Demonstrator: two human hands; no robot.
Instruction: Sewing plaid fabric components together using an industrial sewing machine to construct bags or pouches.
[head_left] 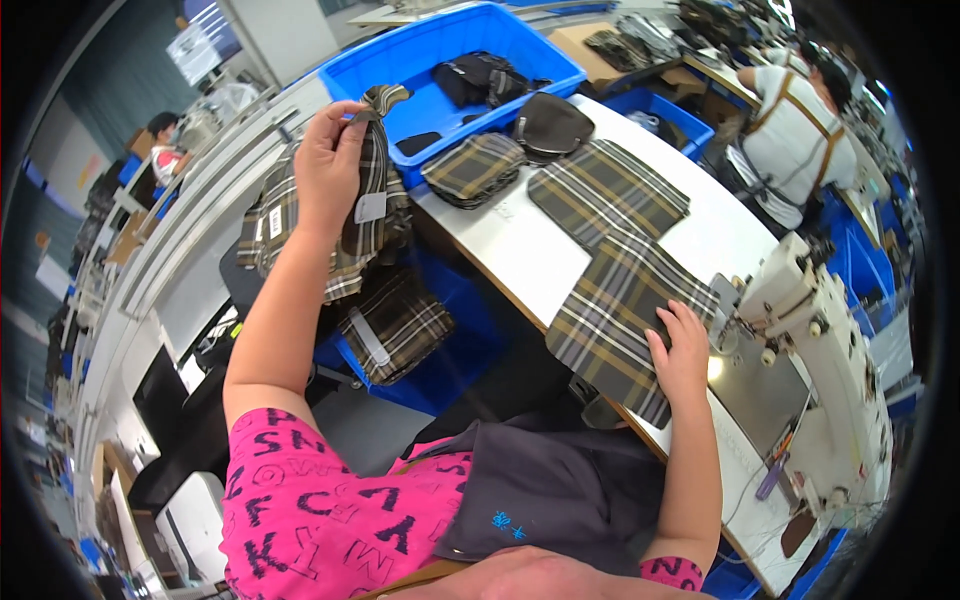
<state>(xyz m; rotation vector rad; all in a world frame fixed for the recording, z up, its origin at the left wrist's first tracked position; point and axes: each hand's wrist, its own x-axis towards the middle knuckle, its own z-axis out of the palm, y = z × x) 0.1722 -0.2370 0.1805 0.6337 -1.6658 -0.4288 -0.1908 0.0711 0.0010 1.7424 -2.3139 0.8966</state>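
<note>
My left hand (pixel 330 160) is raised at the far left of the table, its fingers pinched on the upper end of a dark plaid fabric piece (pixel 372 165). This piece hangs down with a pale label on it, over a heap of plaid fabric (pixel 285 210). My right hand (pixel 682 350) lies with its fingers stretched out on the right edge of a plaid panel (pixel 625 310), beside the sewing machine (pixel 800 290). Another plaid panel (pixel 610 185) lies flat just behind, partly covered by the first.
A blue bin (pixel 350 75) with black pieces stands at the back. Near it are a stack of small plaid pieces (pixel 472 168) and a dark rounded piece (pixel 553 125). Folded plaid fabric (pixel 395 325) lies low on the left. A purple-handled tool (pixel 771 478) lies at right. People work beyond.
</note>
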